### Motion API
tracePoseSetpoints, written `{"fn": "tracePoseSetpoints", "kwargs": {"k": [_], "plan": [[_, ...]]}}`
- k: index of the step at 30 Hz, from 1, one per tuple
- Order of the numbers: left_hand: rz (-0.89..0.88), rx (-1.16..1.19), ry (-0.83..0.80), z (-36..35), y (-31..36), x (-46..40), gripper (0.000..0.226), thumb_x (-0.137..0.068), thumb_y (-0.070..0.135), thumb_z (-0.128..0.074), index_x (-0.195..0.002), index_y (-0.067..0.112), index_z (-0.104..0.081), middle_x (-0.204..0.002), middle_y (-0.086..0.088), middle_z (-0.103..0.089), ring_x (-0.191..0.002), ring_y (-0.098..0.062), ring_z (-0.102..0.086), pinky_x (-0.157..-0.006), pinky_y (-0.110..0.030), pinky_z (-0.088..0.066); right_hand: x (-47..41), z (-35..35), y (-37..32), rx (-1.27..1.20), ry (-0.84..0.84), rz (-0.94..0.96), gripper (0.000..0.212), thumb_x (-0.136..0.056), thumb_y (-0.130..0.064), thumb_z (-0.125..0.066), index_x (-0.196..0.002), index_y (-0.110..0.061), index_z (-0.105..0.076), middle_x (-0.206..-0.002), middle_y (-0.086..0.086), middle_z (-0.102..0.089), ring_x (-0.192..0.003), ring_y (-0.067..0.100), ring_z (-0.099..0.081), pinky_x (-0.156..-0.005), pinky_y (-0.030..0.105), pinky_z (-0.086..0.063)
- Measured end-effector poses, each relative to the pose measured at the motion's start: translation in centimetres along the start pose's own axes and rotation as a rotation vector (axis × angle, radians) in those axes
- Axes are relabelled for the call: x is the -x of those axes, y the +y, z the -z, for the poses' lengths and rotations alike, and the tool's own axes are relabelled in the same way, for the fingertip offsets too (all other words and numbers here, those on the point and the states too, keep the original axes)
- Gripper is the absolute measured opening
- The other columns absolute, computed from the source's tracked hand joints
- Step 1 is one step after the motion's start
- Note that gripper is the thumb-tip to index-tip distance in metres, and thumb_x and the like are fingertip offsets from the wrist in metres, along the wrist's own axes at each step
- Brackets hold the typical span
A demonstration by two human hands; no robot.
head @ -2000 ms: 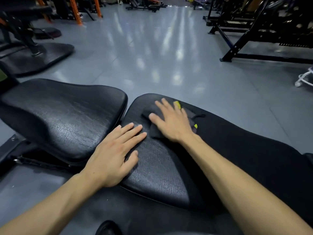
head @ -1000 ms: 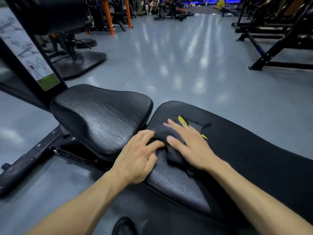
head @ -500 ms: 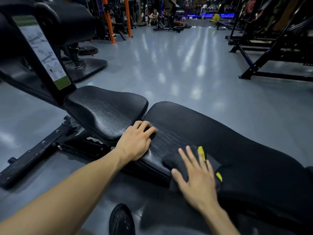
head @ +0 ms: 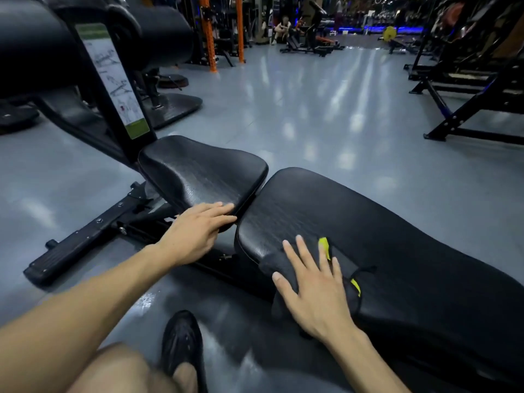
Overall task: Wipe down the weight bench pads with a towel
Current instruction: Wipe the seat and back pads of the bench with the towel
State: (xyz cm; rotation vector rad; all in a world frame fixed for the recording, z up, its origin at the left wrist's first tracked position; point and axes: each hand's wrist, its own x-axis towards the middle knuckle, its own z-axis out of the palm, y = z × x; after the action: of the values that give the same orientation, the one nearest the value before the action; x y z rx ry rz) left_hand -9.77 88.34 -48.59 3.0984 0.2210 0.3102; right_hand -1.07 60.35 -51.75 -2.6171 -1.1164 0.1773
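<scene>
The right hand [head: 317, 290] is lying flat, its grip spread wide, pressing the dark towel [head: 279, 268] (yellow tags beside the fingers) onto the long back pad [head: 382, 222] at its near edge. Beyond and to the left of that grip, the left hand [head: 195, 231] is resting with straight fingers on the seat pad [head: 198, 171]'s corner

Pads [head: 368, 222] grained glossy black vinyl, towel [head: 279, 265] matt cloth, floor [head: 312, 109] glossy.

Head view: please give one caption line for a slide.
Right hand presses towel on long pad; left hand touches seat pad.
</scene>
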Motion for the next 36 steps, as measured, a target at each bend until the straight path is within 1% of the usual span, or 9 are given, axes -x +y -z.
{"fn": "tracePoseSetpoints", "kwargs": {"k": [2, 5, 8, 11, 17, 23, 26, 31, 36], "plan": [[0.087, 0.138, 0.056, 0.1, 0.0, -0.6, 0.058, -0.095, 0.008, -0.047, -0.148, 0.031, -0.049, -0.139, 0.009, -0.063, -0.125, -0.021, -0.058, -0.106, -0.033, -0.042, -2.9, 0.0, -2.1, 0.019, -0.014, 0.115, 0.080, -0.085, -0.074, -0.001, -0.160, -0.046, -0.001, -0.169, -0.017, 0.012, -0.156, 0.028, 0.019, -0.125, 0.050, 0.004], [0.150, 0.245, 0.109, 0.1, -0.8, -1.3, 0.069, -0.093, 0.002, -0.048, -0.150, 0.040, -0.041, -0.132, 0.015, -0.066, -0.118, -0.018, -0.059, -0.099, -0.036, -0.049, -9.0, 0.3, -2.3, -0.043, -0.013, 0.159, 0.067, -0.097, -0.072, -0.021, -0.159, -0.049, -0.014, -0.169, -0.020, 0.000, -0.158, 0.024, 0.009, -0.127, 0.050, -0.002], [0.132, 0.313, 0.131, -0.2, -2.1, -1.4, 0.067, -0.092, 0.000, -0.048, -0.145, 0.041, -0.047, -0.129, 0.018, -0.067, -0.119, -0.012, -0.060, -0.101, -0.035, -0.049, -16.1, 1.2, -0.3, -0.147, 0.057, -0.015, 0.060, -0.100, -0.068, -0.032, -0.156, -0.047, -0.027, -0.169, -0.015, -0.013, -0.158, 0.025, -0.003, -0.125, 0.053, -0.009], [0.113, 0.416, 0.134, 0.2, -3.5, -2.1, 0.057, -0.095, 0.000, -0.047, -0.141, 0.034, -0.054, -0.128, 0.013, -0.069, -0.120, -0.007, -0.062, -0.104, -0.031, -0.048, -20.3, 1.4, -0.6, -0.184, 0.095, -0.200, 0.064, -0.098, -0.069, -0.031, -0.157, -0.044, -0.027, -0.170, -0.011, -0.014, -0.157, 0.031, -0.004, -0.125, 0.056, -0.006], [0.094, 0.184, 0.179, 0.9, -9.4, -5.5, 0.044, -0.092, 0.006, -0.052, -0.130, 0.022, -0.066, -0.130, 0.003, -0.068, -0.120, -0.025, -0.060, -0.103, -0.038, -0.048, -16.0, -0.2, -5.2, -0.057, 0.101, 0.111, 0.074, -0.088, -0.076, -0.025, -0.157, -0.049, -0.022, -0.169, -0.017, -0.011, -0.158, 0.024, 0.003, -0.127, 0.049, -0.003], [0.042, 0.045, 0.077, 2.5, -11.1, -8.2, 0.028, -0.091, 0.018, -0.063, -0.113, 0.032, -0.074, -0.117, 0.013, -0.071, -0.104, -0.022, -0.061, -0.086, -0.036, -0.051, -15.6, -0.4, -4.8, -0.082, 0.085, 0.131, 0.076, -0.086, -0.078, -0.026, -0.157, -0.051, -0.018, -0.168, -0.024, -0.005, -0.156, 0.010, 0.012, -0.127, 0.045, -0.001], [0.016, 0.018, 0.013, 3.4, -11.3, -8.4, 0.028, -0.093, 0.024, -0.063, -0.116, 0.036, -0.073, -0.119, 0.015, -0.070, -0.105, -0.021, -0.061, -0.085, -0.036, -0.051, -15.2, -0.6, -5.4, -0.123, 0.121, 0.041, 0.081, -0.084, -0.078, -0.028, -0.159, -0.047, -0.017, -0.168, -0.023, -0.002, -0.156, 0.008, 0.012, -0.127, 0.046, -0.001], [-0.008, -0.004, -0.107, 4.0, -11.3, -7.1, 0.039, -0.098, 0.031, -0.055, -0.135, 0.040, -0.061, -0.147, 0.018, -0.055, -0.120, -0.018, -0.056, -0.098, -0.035, -0.049, -13.8, -0.8, -6.3, -0.112, 0.169, -0.256, 0.087, -0.079, -0.088, -0.021, -0.157, -0.050, -0.015, -0.170, -0.012, 0.012, -0.157, 0.022, 0.013, -0.124, 0.057, 0.003], [-0.023, -0.045, -0.211, 4.2, -10.4, -5.5, 0.048, -0.106, 0.037, -0.043, -0.153, 0.034, -0.040, -0.164, 0.011, -0.033, -0.141, -0.022, -0.040, -0.114, -0.035, -0.036, -11.0, -0.6, -7.7, -0.173, 0.132, -0.403, 0.080, -0.083, -0.087, -0.029, -0.155, -0.057, -0.011, -0.171, -0.010, 0.006, -0.157, 0.025, 0.009, -0.123, 0.062, -0.001]]}}
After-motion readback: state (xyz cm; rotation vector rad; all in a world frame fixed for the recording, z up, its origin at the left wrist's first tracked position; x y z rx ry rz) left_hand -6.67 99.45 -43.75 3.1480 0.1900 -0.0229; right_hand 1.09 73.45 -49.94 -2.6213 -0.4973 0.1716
